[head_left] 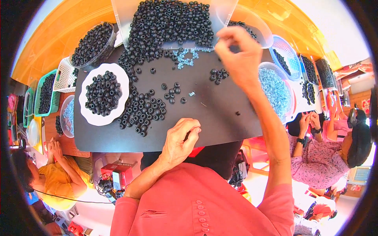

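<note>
My left hand (182, 142) is closed in a pinch above the table's near edge; what it holds, if anything, is hidden. My right hand (241, 55), slightly blurred, is raised over the far right of the table with its fingers curled together. I cannot make out anything in them. It is near a small group of black round pieces with holes (217, 76). Between the hands, a few more black pieces (172, 93) and a single light blue piece (191, 94) lie on the dark table (220, 118). Several light blue pieces (186, 58) lie farther back.
A clear bin (123, 19) spills black pieces onto the table. A white scalloped plate (123, 98) of them sits left, beside a loose pile (143, 108). Light blue pieces (274, 92) fill a tub at right. Co-workers sit at left (63, 173) and right (319, 157).
</note>
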